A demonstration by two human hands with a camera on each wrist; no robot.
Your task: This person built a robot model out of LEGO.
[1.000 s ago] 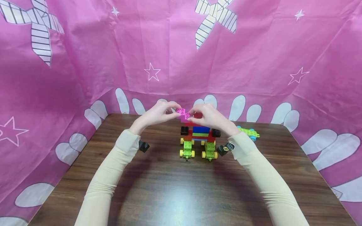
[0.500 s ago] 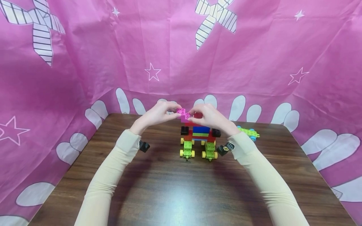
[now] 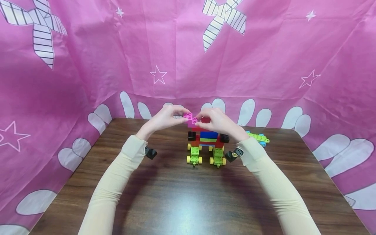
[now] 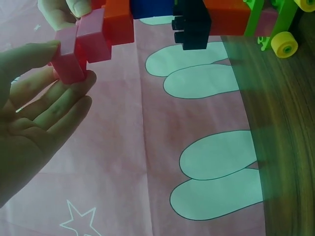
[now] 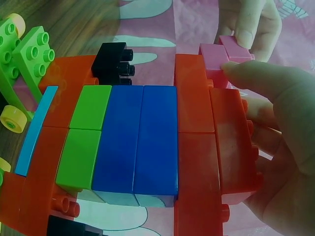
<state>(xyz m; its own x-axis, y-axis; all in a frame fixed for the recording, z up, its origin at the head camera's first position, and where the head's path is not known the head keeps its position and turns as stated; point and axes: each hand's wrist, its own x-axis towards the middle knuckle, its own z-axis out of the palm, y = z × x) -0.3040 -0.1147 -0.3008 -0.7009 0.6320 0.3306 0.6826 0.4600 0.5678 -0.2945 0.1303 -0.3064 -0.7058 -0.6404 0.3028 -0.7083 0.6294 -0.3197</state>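
A toy figure of building bricks stands on two lime-green wheeled bases (image 3: 195,155) with yellow wheels. Its body has blue bricks (image 5: 147,137), green bricks (image 5: 81,152) and red bricks (image 5: 199,167), with black bricks (image 3: 192,136) jutting from the sides. Two pink bricks sit stepped at its upper left. My left hand (image 3: 163,118) pinches the outer, higher pink brick (image 4: 70,59) between thumb and fingers. With thumb and fingertips, my right hand (image 3: 218,121) holds the inner pink brick (image 5: 215,60), beside a red brick (image 5: 236,142) on top.
A separate lime-green wheeled base (image 3: 258,138) with blue wheels rests behind my right forearm. The brown wooden table (image 3: 182,195) runs back to a pink patterned cloth (image 3: 188,75), which hangs behind and at both sides.
My left wrist has shifted very slightly to the right. Both hands keep their hold on the pink bricks, and the figure stands in the same place.
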